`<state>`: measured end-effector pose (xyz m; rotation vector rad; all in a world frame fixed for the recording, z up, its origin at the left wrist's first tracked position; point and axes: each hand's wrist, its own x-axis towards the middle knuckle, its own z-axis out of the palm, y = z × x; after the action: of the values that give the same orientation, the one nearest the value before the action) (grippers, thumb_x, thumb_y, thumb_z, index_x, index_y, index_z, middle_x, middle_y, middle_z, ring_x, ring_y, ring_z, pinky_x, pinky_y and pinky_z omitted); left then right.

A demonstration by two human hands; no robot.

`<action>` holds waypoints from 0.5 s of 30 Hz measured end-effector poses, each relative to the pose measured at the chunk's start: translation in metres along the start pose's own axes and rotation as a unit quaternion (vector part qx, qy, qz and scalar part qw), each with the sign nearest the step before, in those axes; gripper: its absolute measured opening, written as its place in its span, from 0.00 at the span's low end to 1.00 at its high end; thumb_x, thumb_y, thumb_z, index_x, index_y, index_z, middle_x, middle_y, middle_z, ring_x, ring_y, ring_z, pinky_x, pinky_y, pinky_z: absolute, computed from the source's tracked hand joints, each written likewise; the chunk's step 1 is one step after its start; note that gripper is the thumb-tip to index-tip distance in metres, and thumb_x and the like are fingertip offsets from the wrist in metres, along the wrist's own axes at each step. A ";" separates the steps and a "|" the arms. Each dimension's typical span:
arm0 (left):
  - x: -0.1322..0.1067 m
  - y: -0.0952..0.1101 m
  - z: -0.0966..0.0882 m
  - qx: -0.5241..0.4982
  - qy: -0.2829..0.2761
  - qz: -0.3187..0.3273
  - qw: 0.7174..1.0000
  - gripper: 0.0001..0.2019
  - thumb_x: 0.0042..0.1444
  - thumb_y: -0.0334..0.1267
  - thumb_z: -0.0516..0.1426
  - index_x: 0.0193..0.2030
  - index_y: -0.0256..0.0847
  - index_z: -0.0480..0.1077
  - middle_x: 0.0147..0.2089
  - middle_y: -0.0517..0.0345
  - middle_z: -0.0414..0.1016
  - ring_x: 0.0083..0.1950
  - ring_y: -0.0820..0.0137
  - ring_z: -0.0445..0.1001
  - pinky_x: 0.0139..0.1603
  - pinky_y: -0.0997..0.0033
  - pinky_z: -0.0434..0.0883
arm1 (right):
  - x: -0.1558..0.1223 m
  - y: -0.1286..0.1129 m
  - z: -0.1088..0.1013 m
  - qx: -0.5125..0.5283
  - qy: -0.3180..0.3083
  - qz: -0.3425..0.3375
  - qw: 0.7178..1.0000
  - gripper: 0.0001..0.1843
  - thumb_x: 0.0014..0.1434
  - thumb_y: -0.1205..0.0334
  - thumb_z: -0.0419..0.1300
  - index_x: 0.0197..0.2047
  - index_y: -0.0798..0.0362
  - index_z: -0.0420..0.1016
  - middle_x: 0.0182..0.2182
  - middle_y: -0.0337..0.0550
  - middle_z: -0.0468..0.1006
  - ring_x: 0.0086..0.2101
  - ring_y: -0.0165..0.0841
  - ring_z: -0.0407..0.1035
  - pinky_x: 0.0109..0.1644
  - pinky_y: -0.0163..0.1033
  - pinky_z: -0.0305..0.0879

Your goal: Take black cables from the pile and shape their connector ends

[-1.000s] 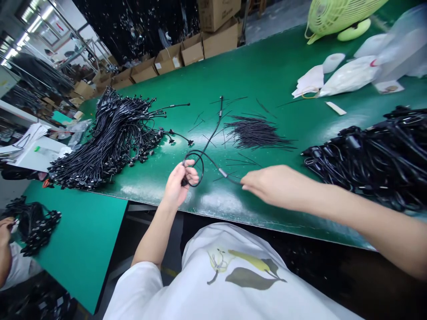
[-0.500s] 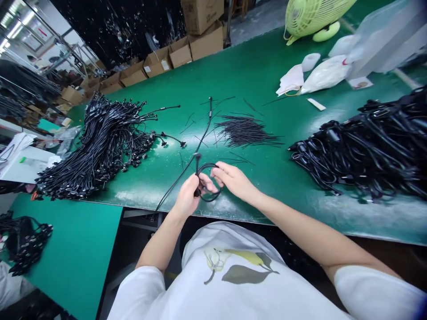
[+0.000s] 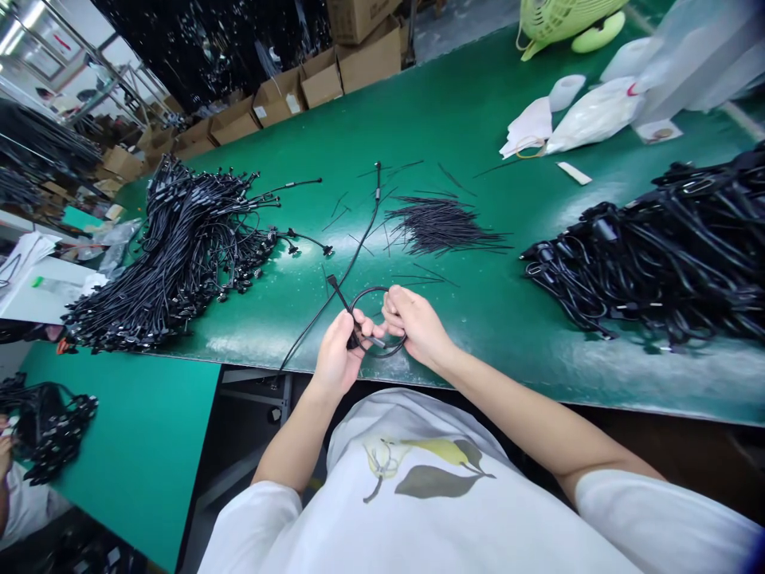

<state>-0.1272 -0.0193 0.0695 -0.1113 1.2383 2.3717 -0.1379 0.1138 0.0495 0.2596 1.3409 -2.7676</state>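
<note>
Between my hands is a black cable point(image 3: 366, 293) bent into a loop, with one connector end sticking up past my left thumb. My left hand point(image 3: 342, 344) is closed on the gathered part of the cable. On the other side of the loop, my right hand point(image 3: 415, 323) pinches the cable with curled fingers. Just beyond, a single straight cable point(image 3: 366, 239) lies on the green table and runs down over its front edge. Close to it is a pile of thin black ties point(image 3: 439, 226), with several loose ones scattered around.
A big heap of loose black cables point(image 3: 185, 247) covers the table's left part. Bundled cables point(image 3: 663, 255) are piled at the right. At the back right are a green fan point(image 3: 553, 28) and a white bag point(image 3: 594, 123). Cardboard boxes point(image 3: 319, 80) line the far edge. Someone's hand point(image 3: 5, 446) shows far left.
The cable loop has widened as my right hand shifted slightly outward. The connector end by my left hand now leans left instead of standing straight. The view has shifted slightly.
</note>
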 end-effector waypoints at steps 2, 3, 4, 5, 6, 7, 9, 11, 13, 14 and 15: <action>0.002 -0.004 -0.003 0.037 0.019 -0.029 0.999 0.15 0.60 0.49 0.57 0.37 0.37 0.70 0.33 0.56 0.71 0.40 0.68 0.75 0.47 0.67 0.70 | 0.000 -0.003 -0.001 0.020 0.028 -0.003 0.999 0.31 0.48 0.35 0.66 0.24 0.53 0.59 0.20 0.29 0.52 0.18 0.20 0.44 0.17 0.28 0.44; 0.004 -0.005 -0.004 0.044 0.026 -0.044 0.998 0.17 0.61 0.51 0.56 0.36 0.36 0.70 0.33 0.55 0.72 0.40 0.68 0.76 0.46 0.67 0.71 | 0.000 -0.005 -0.001 0.034 0.037 0.005 0.999 0.31 0.48 0.35 0.66 0.25 0.54 0.60 0.20 0.30 0.52 0.18 0.20 0.45 0.18 0.28 0.46; 0.006 -0.006 -0.004 0.041 0.034 -0.050 0.997 0.18 0.61 0.52 0.55 0.35 0.36 0.70 0.32 0.56 0.72 0.39 0.69 0.75 0.45 0.68 0.71 | -0.001 -0.005 -0.001 0.051 0.040 0.019 0.998 0.31 0.47 0.35 0.66 0.26 0.54 0.61 0.21 0.30 0.53 0.19 0.21 0.47 0.19 0.28 0.49; 0.008 -0.006 -0.003 0.030 0.044 -0.043 0.998 0.19 0.61 0.53 0.54 0.33 0.37 0.69 0.29 0.58 0.70 0.36 0.71 0.74 0.44 0.69 0.71 | -0.003 -0.006 0.001 0.070 0.037 0.035 0.996 0.30 0.47 0.35 0.67 0.27 0.54 0.62 0.22 0.30 0.53 0.20 0.21 0.49 0.20 0.28 0.53; 0.011 -0.005 -0.002 0.012 0.057 -0.026 0.998 0.19 0.62 0.53 0.54 0.31 0.38 0.67 0.27 0.61 0.67 0.33 0.73 0.73 0.43 0.70 0.71 | -0.005 -0.005 0.003 0.089 0.029 0.049 0.994 0.30 0.46 0.35 0.67 0.28 0.54 0.63 0.22 0.31 0.54 0.21 0.22 0.52 0.22 0.29 0.57; 0.012 -0.004 -0.001 -0.008 0.070 -0.007 0.997 0.19 0.62 0.53 0.53 0.29 0.39 0.65 0.25 0.63 0.64 0.31 0.74 0.71 0.43 0.70 0.70 | -0.007 -0.004 0.005 0.107 0.021 0.059 0.992 0.30 0.45 0.35 0.68 0.29 0.53 0.64 0.23 0.31 0.55 0.22 0.22 0.54 0.25 0.29 0.60; 0.014 -0.003 0.001 -0.030 0.081 0.003 0.996 0.19 0.63 0.53 0.52 0.29 0.39 0.64 0.24 0.64 0.62 0.30 0.75 0.69 0.45 0.70 0.70 | -0.009 -0.002 0.008 0.138 0.025 0.056 0.988 0.30 0.45 0.36 0.69 0.30 0.53 0.64 0.24 0.31 0.56 0.24 0.22 0.54 0.29 0.29 0.63; 0.013 -0.004 0.001 -0.012 0.055 -0.031 0.998 0.19 0.63 0.53 0.52 0.31 0.39 0.66 0.27 0.61 0.66 0.35 0.73 0.72 0.46 0.69 0.70 | -0.009 -0.002 0.008 0.155 0.044 0.046 0.986 0.29 0.47 0.37 0.68 0.30 0.53 0.63 0.23 0.30 0.53 0.22 0.22 0.50 0.26 0.28 0.59; 0.010 -0.008 -0.001 0.019 0.012 -0.055 0.998 0.20 0.61 0.55 0.53 0.31 0.39 0.66 0.28 0.60 0.67 0.35 0.71 0.72 0.46 0.67 0.69 | -0.007 -0.006 0.004 0.151 0.036 0.050 0.987 0.28 0.49 0.38 0.67 0.29 0.53 0.61 0.21 0.29 0.49 0.20 0.22 0.44 0.21 0.28 0.52; 0.008 -0.009 -0.003 0.034 -0.007 -0.056 0.998 0.21 0.61 0.56 0.53 0.30 0.39 0.65 0.25 0.61 0.65 0.32 0.72 0.71 0.46 0.67 0.69 | -0.006 -0.009 0.002 0.139 0.009 0.062 0.988 0.28 0.50 0.38 0.67 0.28 0.53 0.60 0.21 0.29 0.47 0.19 0.22 0.41 0.19 0.28 0.48; 0.006 -0.011 -0.005 0.048 -0.020 -0.049 0.997 0.21 0.60 0.56 0.54 0.28 0.39 0.64 0.22 0.64 0.61 0.28 0.74 0.68 0.45 0.67 0.69 | -0.006 -0.012 0.000 0.121 -0.026 0.077 0.989 0.28 0.51 0.38 0.66 0.26 0.53 0.59 0.20 0.28 0.46 0.19 0.22 0.39 0.19 0.28 0.46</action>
<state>-0.1282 -0.0156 0.0567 -0.0918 1.2958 2.2157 -0.1335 0.1210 0.0596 0.2861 0.9298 -2.7805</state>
